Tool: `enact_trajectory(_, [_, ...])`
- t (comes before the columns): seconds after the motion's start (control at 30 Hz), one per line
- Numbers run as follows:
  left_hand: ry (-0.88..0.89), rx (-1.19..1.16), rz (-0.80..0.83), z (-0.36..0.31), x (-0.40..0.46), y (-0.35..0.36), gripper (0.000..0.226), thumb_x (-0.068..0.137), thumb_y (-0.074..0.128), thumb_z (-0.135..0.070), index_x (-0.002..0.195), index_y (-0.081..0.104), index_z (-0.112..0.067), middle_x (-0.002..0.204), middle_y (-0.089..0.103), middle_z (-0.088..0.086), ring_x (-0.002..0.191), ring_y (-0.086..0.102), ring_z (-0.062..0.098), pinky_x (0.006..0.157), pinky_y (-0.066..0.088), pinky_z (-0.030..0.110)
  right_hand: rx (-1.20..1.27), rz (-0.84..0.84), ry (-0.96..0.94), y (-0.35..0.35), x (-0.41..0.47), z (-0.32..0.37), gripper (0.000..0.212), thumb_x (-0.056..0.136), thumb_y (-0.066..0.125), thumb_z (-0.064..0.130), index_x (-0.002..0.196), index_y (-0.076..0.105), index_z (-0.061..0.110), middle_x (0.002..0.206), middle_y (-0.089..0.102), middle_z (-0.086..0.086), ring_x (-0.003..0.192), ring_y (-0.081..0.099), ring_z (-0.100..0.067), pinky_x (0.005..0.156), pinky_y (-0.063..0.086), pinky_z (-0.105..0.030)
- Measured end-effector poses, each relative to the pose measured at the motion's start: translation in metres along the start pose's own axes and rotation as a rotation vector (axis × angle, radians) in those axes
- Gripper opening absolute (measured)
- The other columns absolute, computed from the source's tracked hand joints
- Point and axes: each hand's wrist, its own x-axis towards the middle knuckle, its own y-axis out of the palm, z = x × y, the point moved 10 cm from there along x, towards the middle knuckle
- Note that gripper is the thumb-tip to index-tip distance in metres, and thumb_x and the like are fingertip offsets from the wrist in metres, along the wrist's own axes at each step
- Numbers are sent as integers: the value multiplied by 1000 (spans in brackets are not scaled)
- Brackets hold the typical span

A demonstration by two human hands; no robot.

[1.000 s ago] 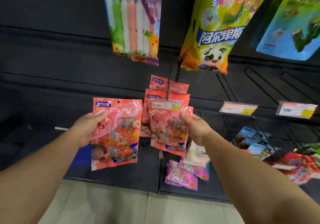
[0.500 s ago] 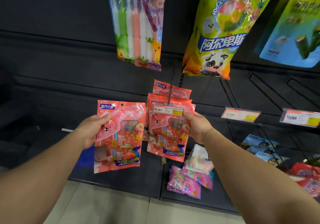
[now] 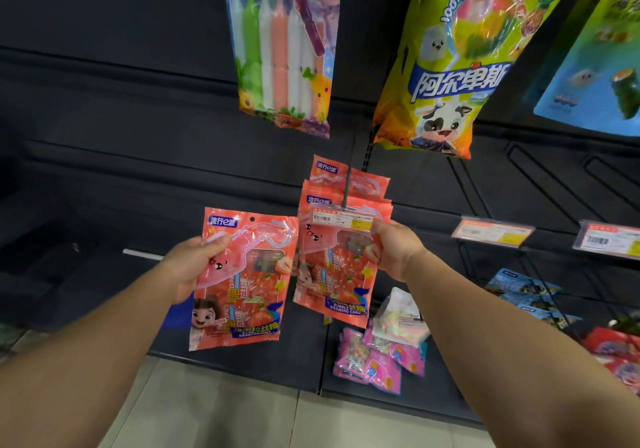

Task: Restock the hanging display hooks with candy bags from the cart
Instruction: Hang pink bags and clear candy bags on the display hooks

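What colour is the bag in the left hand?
The loose candy bag is coral pink with strawberry graphics, seen clearly in the head view.

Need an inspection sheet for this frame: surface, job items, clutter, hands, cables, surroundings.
Surface: dark slatted display wall; beige floor tiles below.
Job's things: loose red plastic candy bag; matching red bags on hook behind a price tag.
Clutter: pink candy packets piled low.
Hands: left hand grips the loose bag; right hand holds the front hanging bag.
Cables: nothing seen.
Surroundings: green-yellow lollipop bag, pack of coloured sticks, blue bag overhead.
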Motion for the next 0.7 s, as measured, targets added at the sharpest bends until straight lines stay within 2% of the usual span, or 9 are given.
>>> enact_trajectory(0.13, [1,40,70,-1,1,13,32,89,69,-37,113,68,-16,106,76,6,107,68,27,102,49,50,-15,-80,-53,-7,-1,6,22,99,57,27,108,67,10,90,71,-4,43,40,-6,45,38,-20])
enact_trajectory(0.2, [3,65,112,-2,1,21,35,86,71,-39,114,68,-17,107,76,6,108,68,27,104,48,50,-21,-115,-91,-15,1,6,18,95,64,28,103,68,13,89,71,0,57,56,-8,63,51,-26])
enact_trajectory(0.27, [-4,77,158,-2,1,32,46,78,74,-43,114,68,-16,108,76,6,109,68,28,104,48,50,-79,-227,-137,-33,-3,6,21,86,74,31,96,64,17,94,68,2,80,61,-14,85,51,-34])
enact_trajectory(0.33, [-13,87,192,-3,1,46,53,71,76,-46,115,68,-18,108,76,6,108,69,27,103,50,50,-116,-323,-170,-53,-8,6,29,80,79,32,92,56,19,92,61,0,82,56,-16,82,50,-36])
enact_trajectory(0.4, [-13,94,225,-5,1,62,55,68,77,-47,115,68,-20,109,76,5,109,69,27,103,50,50,-122,-213,-130,-49,-11,-1,22,86,75,24,87,54,18,85,60,-3,76,58,-16,73,50,-31])
enact_trajectory(0.47, [-16,104,255,-5,0,80,56,66,77,-48,114,69,-22,109,76,4,108,69,26,102,51,49,-189,22,-39,-26,-19,-15,9,92,67,15,95,59,19,91,66,-2,81,62,-13,76,49,-26])
enact_trajectory(0.53, [-17,94,292,-6,-1,100,52,69,78,-46,114,69,-22,110,76,3,109,69,25,102,51,48,-224,174,-10,-7,-27,-24,22,94,64,13,113,61,22,106,67,3,96,64,-11,79,46,-23])
enact_trajectory(0.6, [-20,74,307,-6,-2,116,44,78,76,-41,116,69,-20,112,75,4,111,68,25,103,51,48,-189,208,-39,2,-27,-25,25,94,63,14,118,62,23,104,70,6,97,66,-11,76,47,-22])
enact_trajectory(0.7, [-3,40,326,-9,-2,131,52,76,76,-43,120,68,-19,115,74,5,111,68,25,103,51,49,-63,116,-93,0,-24,-18,5,95,62,14,98,66,16,77,74,4,67,69,-6,65,56,-23])
